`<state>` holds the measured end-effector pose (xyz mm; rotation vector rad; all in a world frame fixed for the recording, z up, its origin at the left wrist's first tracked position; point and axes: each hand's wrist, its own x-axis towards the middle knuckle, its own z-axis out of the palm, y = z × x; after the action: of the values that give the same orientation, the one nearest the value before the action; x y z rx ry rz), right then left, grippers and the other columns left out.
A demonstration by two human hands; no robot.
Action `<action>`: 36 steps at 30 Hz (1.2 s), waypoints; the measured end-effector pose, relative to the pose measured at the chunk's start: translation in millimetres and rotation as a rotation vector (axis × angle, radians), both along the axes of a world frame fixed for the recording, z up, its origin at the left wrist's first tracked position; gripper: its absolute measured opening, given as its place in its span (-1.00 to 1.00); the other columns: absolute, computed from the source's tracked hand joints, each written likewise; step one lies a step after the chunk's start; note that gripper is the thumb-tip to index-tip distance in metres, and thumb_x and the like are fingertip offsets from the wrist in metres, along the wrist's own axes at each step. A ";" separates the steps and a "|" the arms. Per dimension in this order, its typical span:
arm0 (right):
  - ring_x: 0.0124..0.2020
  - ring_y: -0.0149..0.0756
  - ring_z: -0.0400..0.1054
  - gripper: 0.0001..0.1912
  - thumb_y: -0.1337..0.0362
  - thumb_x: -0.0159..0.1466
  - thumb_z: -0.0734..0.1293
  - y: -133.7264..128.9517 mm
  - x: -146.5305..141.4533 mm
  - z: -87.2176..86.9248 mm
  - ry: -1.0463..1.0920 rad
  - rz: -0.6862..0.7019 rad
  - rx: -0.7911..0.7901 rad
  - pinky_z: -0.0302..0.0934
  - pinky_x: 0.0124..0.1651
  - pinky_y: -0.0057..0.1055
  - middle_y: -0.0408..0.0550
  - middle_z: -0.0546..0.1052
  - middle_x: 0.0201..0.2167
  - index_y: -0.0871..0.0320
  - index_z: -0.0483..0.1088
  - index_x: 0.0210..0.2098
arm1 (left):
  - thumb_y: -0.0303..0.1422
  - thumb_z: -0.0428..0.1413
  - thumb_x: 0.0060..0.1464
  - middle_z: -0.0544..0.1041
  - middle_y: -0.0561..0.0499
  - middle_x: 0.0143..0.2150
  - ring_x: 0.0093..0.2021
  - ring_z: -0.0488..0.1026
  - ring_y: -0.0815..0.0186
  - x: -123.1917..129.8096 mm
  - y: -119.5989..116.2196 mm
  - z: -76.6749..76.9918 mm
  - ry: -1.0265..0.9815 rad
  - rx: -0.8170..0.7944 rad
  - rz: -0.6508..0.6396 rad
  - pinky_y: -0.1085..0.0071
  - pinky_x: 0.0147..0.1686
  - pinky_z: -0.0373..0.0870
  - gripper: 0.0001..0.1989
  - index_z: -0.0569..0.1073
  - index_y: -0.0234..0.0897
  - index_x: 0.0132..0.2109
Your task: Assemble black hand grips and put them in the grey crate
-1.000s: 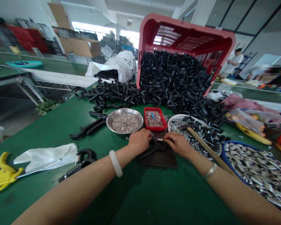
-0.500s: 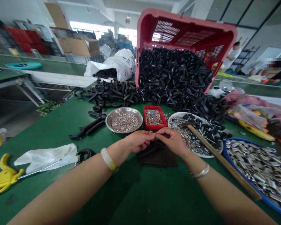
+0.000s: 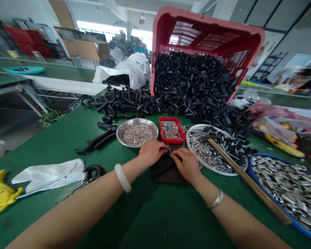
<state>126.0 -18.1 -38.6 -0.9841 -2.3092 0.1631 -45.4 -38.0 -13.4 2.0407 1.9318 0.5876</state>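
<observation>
My left hand (image 3: 151,153) and my right hand (image 3: 184,166) sit close together above a dark rubber mat (image 3: 166,174), fingers curled around a small black clamp (image 3: 171,159). The hands hide most of it, and a glint of metal shows between them. A steel bowl of small silver parts (image 3: 118,135) lies just beyond my left hand. A red tray of metal pins (image 3: 171,142) stands beyond the gap between my hands. To the right of my right hand is a white plate of springs and black pieces (image 3: 197,154).
A tipped red crate (image 3: 207,31) spills a heap of black plastic parts (image 3: 191,83) across the green table (image 3: 155,221). A wooden-handled tool (image 3: 238,169) lies on the plate. A blue basin of metal parts (image 3: 274,157) stands right. Black clamps (image 3: 95,141) and yellow gloves (image 3: 2,195) lie left.
My hands have come together from apart and now sit lower over the mat, covering the clamp. The camera view has tilted slightly, shifting the crate upward in the picture.
</observation>
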 end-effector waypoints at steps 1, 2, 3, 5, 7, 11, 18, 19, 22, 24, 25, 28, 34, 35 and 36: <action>-0.31 -0.28 0.29 -0.83 0.26 0.21 0.20 0.0 1.5 -2.1 -0.012 -0.003 -0.002 0.17 -0.24 -0.38 -0.03 0.44 -0.42 0.15 0.41 -0.39 | -0.26 0.03 0.03 0.50 0.09 -0.20 -0.19 0.41 0.29 0.3 -1.0 -0.9 0.018 0.002 -0.009 0.39 -0.21 0.28 -0.82 0.50 -0.04 -0.24; -0.31 -0.27 0.29 -0.83 0.27 0.22 0.19 0.3 2.9 -3.6 -0.022 -0.003 -0.003 0.17 -0.22 -0.37 -0.03 0.45 -0.42 0.16 0.40 -0.38 | -0.27 0.02 0.04 0.50 0.10 -0.19 -0.19 0.41 0.30 0.6 -1.6 -1.8 0.030 0.001 -0.014 0.39 -0.21 0.29 -0.81 0.50 -0.03 -0.22; -0.30 -0.27 0.29 -0.83 0.28 0.22 0.19 0.7 3.9 -4.3 -0.029 -0.005 -0.003 0.17 -0.21 -0.37 -0.03 0.45 -0.41 0.17 0.40 -0.37 | -0.29 0.01 0.05 0.50 0.10 -0.18 -0.19 0.41 0.30 0.9 -2.1 -2.4 0.036 0.002 -0.013 0.39 -0.21 0.29 -0.80 0.49 -0.03 -0.20; -0.30 -0.26 0.31 -0.83 0.30 0.23 0.17 1.1 4.5 -3.4 -0.024 -0.016 -0.011 0.17 -0.21 -0.37 -0.02 0.47 -0.39 0.17 0.39 -0.35 | -0.30 0.00 0.05 0.50 0.11 -0.18 -0.20 0.42 0.30 1.9 -2.7 -2.9 0.033 -0.002 0.012 0.40 -0.22 0.30 -0.79 0.46 -0.04 -0.16; -0.31 -0.27 0.32 -0.83 0.31 0.23 0.17 0.4 2.6 -0.3 -0.004 -0.033 -0.031 0.18 -0.23 -0.38 -0.03 0.48 -0.38 0.17 0.39 -0.34 | -0.29 0.02 0.04 0.51 0.11 -0.20 -0.22 0.42 0.31 3.2 -3.4 -2.3 0.025 -0.014 0.043 0.40 -0.24 0.30 -0.79 0.43 -0.06 -0.15; -0.28 -0.26 0.30 -0.82 0.26 0.23 0.18 -2.7 -3.7 4.0 -0.033 -0.041 -0.008 0.17 -0.20 -0.36 -0.03 0.47 -0.38 0.15 0.40 -0.35 | -0.26 0.03 0.02 0.50 0.09 -0.24 -0.24 0.41 0.29 4.7 -6.1 0.8 0.067 -0.018 0.058 0.42 -0.29 0.29 -0.83 0.44 -0.10 -0.22; -0.34 -0.22 0.27 -0.78 0.26 0.24 0.16 0.4 1.1 -2.7 -0.098 -0.019 0.061 0.16 -0.24 -0.31 0.01 0.44 -0.46 0.18 0.39 -0.41 | -0.22 0.05 0.00 0.49 0.06 -0.27 -0.27 0.40 0.27 1.4 -8.4 2.6 0.046 0.005 0.034 0.41 -0.32 0.27 -0.84 0.45 -0.12 -0.27; -0.36 -0.22 0.27 -0.78 0.27 0.24 0.15 0.9 2.6 -3.3 -0.104 -0.019 0.059 0.16 -0.25 -0.31 0.01 0.44 -0.47 0.18 0.38 -0.41 | -0.22 0.05 0.00 0.50 0.06 -0.27 -0.27 0.40 0.27 1.3 -8.6 2.8 0.044 0.001 0.039 0.41 -0.32 0.27 -0.84 0.45 -0.12 -0.27; -0.36 -0.22 0.28 -0.81 0.32 0.24 0.14 1.6 5.9 -2.9 -0.137 -0.008 0.055 0.16 -0.27 -0.32 0.02 0.46 -0.44 0.20 0.37 -0.36 | -0.21 0.04 0.01 0.50 0.06 -0.26 -0.27 0.41 0.25 1.5 -9.7 3.8 0.038 -0.015 0.053 0.40 -0.33 0.27 -0.82 0.46 -0.11 -0.26; -0.35 -0.21 0.30 -0.81 0.36 0.23 0.13 1.6 6.3 -0.8 -0.148 -0.004 0.056 0.17 -0.26 -0.33 0.03 0.46 -0.42 0.22 0.36 -0.33 | -0.20 0.03 0.01 0.50 0.05 -0.26 -0.27 0.41 0.24 1.8 -10.4 4.6 0.040 -0.021 0.058 0.39 -0.33 0.27 -0.81 0.46 -0.11 -0.25; -0.35 -0.21 0.30 -0.81 0.37 0.23 0.13 1.6 5.8 0.7 -0.143 -0.004 0.056 0.17 -0.26 -0.33 0.04 0.47 -0.41 0.23 0.36 -0.31 | -0.20 0.03 0.01 0.50 0.05 -0.26 -0.27 0.41 0.24 1.9 -10.6 4.9 0.042 -0.024 0.060 0.39 -0.33 0.28 -0.81 0.46 -0.11 -0.25; -0.34 -0.23 0.31 -0.81 0.35 0.24 0.12 1.3 1.4 5.5 -0.098 0.006 0.047 0.16 -0.26 -0.35 0.03 0.47 -0.40 0.22 0.36 -0.31 | -0.19 0.04 0.00 0.50 0.05 -0.26 -0.26 0.41 0.24 2.1 -10.8 5.5 0.052 -0.022 0.067 0.40 -0.32 0.28 -0.81 0.45 -0.11 -0.25; -0.31 -0.21 0.27 -0.78 0.23 0.24 0.16 1.7 -5.9 3.8 -0.127 -0.051 0.073 0.14 -0.22 -0.32 0.01 0.45 -0.43 0.17 0.37 -0.41 | -0.20 0.03 0.02 0.50 0.04 -0.25 -0.26 0.41 0.24 2.2 -10.7 5.6 0.058 -0.033 0.059 0.39 -0.30 0.28 -0.80 0.44 -0.13 -0.24; -0.30 -0.21 0.27 -0.79 0.24 0.24 0.17 2.1 -5.3 2.1 -0.130 -0.049 0.082 0.13 -0.21 -0.31 0.01 0.44 -0.42 0.16 0.37 -0.41 | -0.20 0.03 0.02 0.50 0.04 -0.25 -0.25 0.41 0.25 2.1 -10.6 5.1 0.056 -0.033 0.057 0.40 -0.29 0.28 -0.80 0.44 -0.13 -0.24; -0.29 -0.20 0.27 -0.80 0.24 0.23 0.17 2.5 -4.1 0.3 -0.125 -0.043 0.086 0.13 -0.19 -0.31 0.02 0.44 -0.42 0.17 0.37 -0.41 | -0.20 0.03 0.02 0.50 0.04 -0.25 -0.25 0.41 0.25 1.9 -10.5 4.5 0.053 -0.031 0.053 0.39 -0.29 0.28 -0.80 0.44 -0.13 -0.23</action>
<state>121.9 -15.6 -38.3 -1.0255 -2.3840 -0.0165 -43.5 -48.6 -8.9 2.0113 2.0184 0.5170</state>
